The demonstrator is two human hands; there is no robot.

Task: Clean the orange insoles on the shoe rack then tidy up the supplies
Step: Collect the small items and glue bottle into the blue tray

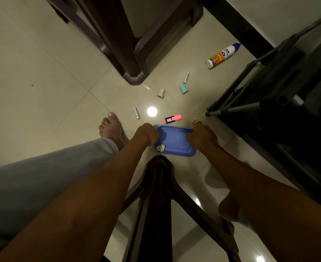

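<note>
While your left hand [145,134] and right hand [203,136] gripped the blue tray [176,140], pink marker [173,119] just beyond it.

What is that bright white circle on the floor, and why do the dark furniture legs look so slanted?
Head view: the circle is glare, likely a lamp mirrored in the glossy floor; the room is dim, and the wide-angle lens splays the furniture legs outward.
</note>
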